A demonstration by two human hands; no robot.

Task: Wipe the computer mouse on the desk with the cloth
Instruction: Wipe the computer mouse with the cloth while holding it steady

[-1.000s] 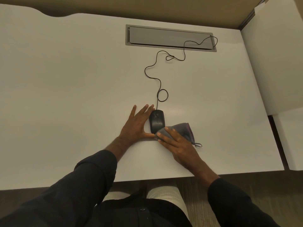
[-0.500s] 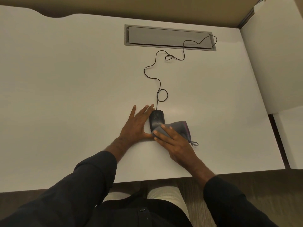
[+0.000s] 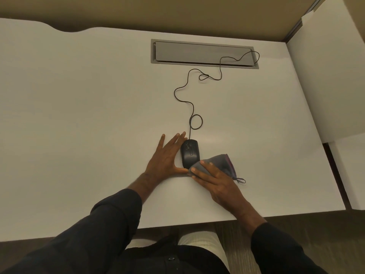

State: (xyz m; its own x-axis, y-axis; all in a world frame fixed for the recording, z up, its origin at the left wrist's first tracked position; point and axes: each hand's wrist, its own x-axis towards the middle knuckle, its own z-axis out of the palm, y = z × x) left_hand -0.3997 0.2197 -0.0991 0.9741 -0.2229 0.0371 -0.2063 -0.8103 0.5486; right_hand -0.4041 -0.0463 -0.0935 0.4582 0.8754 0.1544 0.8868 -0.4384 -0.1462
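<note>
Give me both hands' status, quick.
Left hand: open, flat on the desk, bracing the mouse.
Right hand: fingers extended, pressing the cloth against the mouse's near end.

Desk (image 3: 79, 115): white top, wavy far edge.
Mouse (image 3: 190, 153): black, near centre.
Cable (image 3: 194, 107): loops from mouse to far slot.
Slot cover (image 3: 203, 53): grey, set in far side.
Cloth (image 3: 219, 163): grey, right of mouse, touching its near end.
Left hand (image 3: 166, 157): flat, touching mouse.
Right hand (image 3: 215, 182): pressing on cloth.
</note>
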